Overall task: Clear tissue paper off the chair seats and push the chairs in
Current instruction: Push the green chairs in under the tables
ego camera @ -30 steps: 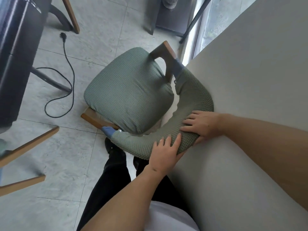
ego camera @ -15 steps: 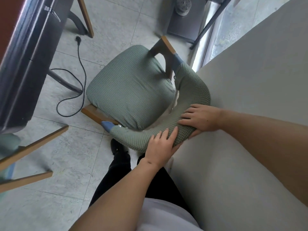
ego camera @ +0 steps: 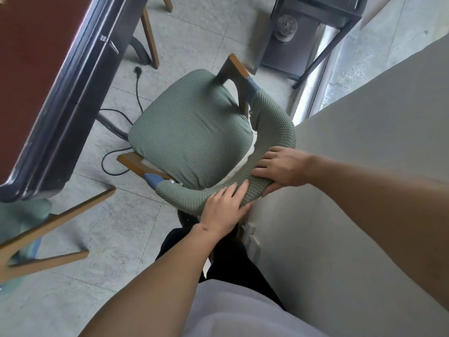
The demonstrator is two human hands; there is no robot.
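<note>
Tiled floor (ego camera: 126, 229) below, left hand (ego camera: 224, 207) and right hand (ego camera: 281, 166) grip clasping chair (ego camera: 192, 139) backrest (ego camera: 274, 132).

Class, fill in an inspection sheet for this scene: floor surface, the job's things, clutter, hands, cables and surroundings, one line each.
Surface: grey tiled floor, bare where visible.
Job's things: green chair stands out from the table; no tissue seen on its seat.
Clutter: nothing seen.
Hands: left hand and right hand both grip the padded backrest.
Cables: black cord with plug lies loose on the floor by the chair's front legs.
Surroundings: wall to the right, dark stand by the window, second chair at lower left.
</note>
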